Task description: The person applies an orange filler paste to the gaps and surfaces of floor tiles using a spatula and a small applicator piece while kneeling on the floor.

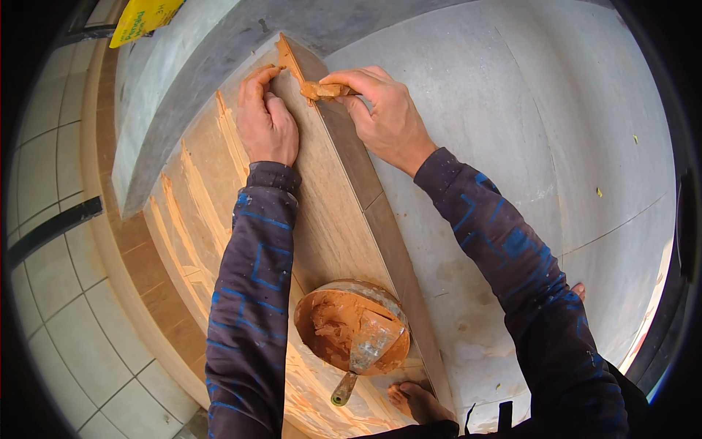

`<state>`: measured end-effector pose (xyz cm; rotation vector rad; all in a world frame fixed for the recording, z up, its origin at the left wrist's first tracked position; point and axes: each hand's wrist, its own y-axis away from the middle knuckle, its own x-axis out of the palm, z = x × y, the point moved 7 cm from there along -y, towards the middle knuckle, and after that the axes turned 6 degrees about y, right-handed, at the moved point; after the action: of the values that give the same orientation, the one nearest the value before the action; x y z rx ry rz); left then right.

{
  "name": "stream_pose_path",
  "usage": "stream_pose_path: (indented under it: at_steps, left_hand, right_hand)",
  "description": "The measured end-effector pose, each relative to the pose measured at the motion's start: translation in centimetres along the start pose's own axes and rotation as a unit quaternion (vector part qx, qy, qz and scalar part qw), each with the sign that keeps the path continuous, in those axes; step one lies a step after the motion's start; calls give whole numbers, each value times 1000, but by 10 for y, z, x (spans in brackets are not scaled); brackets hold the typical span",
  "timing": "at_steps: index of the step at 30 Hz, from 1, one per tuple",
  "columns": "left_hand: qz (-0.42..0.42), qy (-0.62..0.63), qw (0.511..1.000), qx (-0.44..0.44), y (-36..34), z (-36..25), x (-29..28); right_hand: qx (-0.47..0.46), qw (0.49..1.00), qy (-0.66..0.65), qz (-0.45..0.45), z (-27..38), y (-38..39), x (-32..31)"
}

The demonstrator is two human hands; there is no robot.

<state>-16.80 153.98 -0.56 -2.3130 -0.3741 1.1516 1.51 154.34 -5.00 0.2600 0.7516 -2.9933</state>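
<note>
My right hand (380, 110) pinches a small flat piece coated in orange paste (322, 91) against the edge of a wood-look tile step (329, 175). A strip of orange paste (291, 57) runs along that edge up to the wall corner. Close by on the left, my left hand (267, 124) is loosely cupped over the tile, thumb apart from the fingers. Orange paste is smeared on its fingertips. Nearer me, a round bowl (306, 304) of orange paste sits on the step. A putty knife (371, 344) lies across its rim, handle toward me.
Orange-smeared joints (194, 183) line the tiles on the left. A grey curved wall (175, 95) rises beyond them, with a yellow bag (146, 18) above. Grey floor (497, 146) spreads on the right. My bare foot (417, 402) is beside the bowl.
</note>
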Motion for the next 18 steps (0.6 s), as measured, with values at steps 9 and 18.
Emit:
stream_pose_path:
  at_steps: [9, 18]
  left_hand:
    - [5, -8, 1000, 13, -1, 2, -2]
    - [8, 4, 1000, 12, 1, -3, 8]
  right_hand:
    - [56, 995, -34, 78, 20, 46, -28]
    - [-16, 996, 44, -79, 5, 39, 2]
